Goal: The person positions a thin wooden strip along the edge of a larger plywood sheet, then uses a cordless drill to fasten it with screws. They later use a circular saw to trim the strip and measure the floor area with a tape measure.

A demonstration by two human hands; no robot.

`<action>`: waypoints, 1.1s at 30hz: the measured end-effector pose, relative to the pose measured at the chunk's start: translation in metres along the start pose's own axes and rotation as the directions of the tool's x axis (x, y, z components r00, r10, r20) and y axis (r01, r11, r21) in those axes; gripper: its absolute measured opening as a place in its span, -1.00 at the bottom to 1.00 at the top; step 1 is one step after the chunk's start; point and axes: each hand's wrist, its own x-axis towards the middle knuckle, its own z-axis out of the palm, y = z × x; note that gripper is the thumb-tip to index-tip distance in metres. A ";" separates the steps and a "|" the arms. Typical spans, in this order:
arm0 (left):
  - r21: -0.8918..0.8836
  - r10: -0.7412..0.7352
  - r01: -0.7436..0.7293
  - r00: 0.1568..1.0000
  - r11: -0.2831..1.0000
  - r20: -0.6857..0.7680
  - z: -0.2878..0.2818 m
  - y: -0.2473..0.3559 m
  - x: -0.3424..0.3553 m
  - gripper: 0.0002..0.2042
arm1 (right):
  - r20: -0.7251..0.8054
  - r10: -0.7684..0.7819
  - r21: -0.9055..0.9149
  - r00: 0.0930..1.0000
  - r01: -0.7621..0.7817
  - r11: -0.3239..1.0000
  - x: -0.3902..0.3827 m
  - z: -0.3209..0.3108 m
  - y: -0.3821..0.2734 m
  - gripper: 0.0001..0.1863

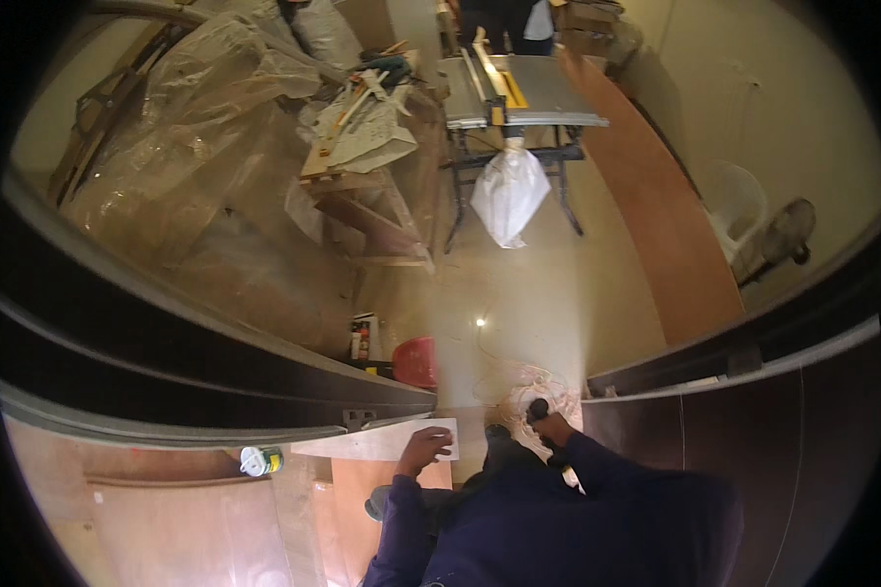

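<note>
I have the dark hand tool (538, 408) low and right of centre, in the right hand (555, 428), whose fingers are wrapped around it; it is too small and dark for me to be sure of its kind. The pale board (352, 440) lies to the left, its near end under or just beside the left hand (425, 452), with a brown panel (362, 479) below it. Crumpled pale material (529, 383) spreads around the tool on the floor, where I would have to watch for snags. Dark panels (646, 430) hem me in at the right, and a dark frame (215, 352) at the left, with a red object (416, 362) by its end. A tub (260, 461) sits further left. Ahead, well apart, stand a saw table (548, 83) with a white bag (510, 196) hanging below and a cluttered wooden bench (362, 176). My left forearm runs upward, its fingers bent and somewhat apart; the right forearm angles inward to the left.
</note>
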 end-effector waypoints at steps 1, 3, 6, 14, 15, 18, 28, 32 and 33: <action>0.064 0.017 -0.019 0.999 0.998 0.031 0.007 0.024 0.009 -0.64 | 0.004 -0.010 0.036 1.000 0.010 0.999 -0.003 -0.011 0.004 -0.75; 0.170 0.061 -0.071 0.996 0.983 0.062 0.001 0.072 0.030 -0.58 | 0.066 0.105 0.170 0.992 -0.114 0.979 -0.014 -0.028 0.010 -0.73; 0.136 0.202 -0.206 0.979 0.969 0.038 -0.033 0.127 0.057 -0.60 | 0.006 0.310 0.176 0.951 -0.306 0.936 -0.030 -0.047 0.016 -0.69; 0.195 0.203 -0.159 0.951 0.968 -0.232 -0.058 0.142 0.085 -0.76 | -0.195 -0.066 -0.195 0.979 0.028 0.981 -0.062 -0.085 0.061 -0.69; 0.178 0.281 -0.251 0.946 0.951 -0.165 -0.060 0.136 0.088 -0.79 | -0.185 0.139 -0.093 0.973 -0.158 0.983 -0.062 -0.090 0.062 -0.70; 0.115 0.228 -0.211 0.961 0.971 -0.158 -0.066 0.115 0.096 -0.79 | -0.195 0.322 0.049 0.926 -0.319 0.946 -0.068 -0.097 0.059 -0.71; 0.537 -0.217 0.186 0.976 0.823 -0.006 -0.056 0.037 0.188 -0.74 | -0.249 0.467 0.334 0.849 -0.377 0.864 -0.083 -0.079 0.044 -0.71; 0.592 -0.569 0.442 0.822 0.673 0.034 -0.054 0.063 0.236 -0.70 | -0.364 0.556 0.401 0.748 -0.413 0.818 -0.097 -0.051 0.031 -0.71; 0.647 -0.585 0.406 0.807 0.646 0.078 -0.069 0.080 0.241 -0.70 | -0.422 0.548 0.536 0.722 -0.289 0.793 -0.102 -0.036 0.024 -0.70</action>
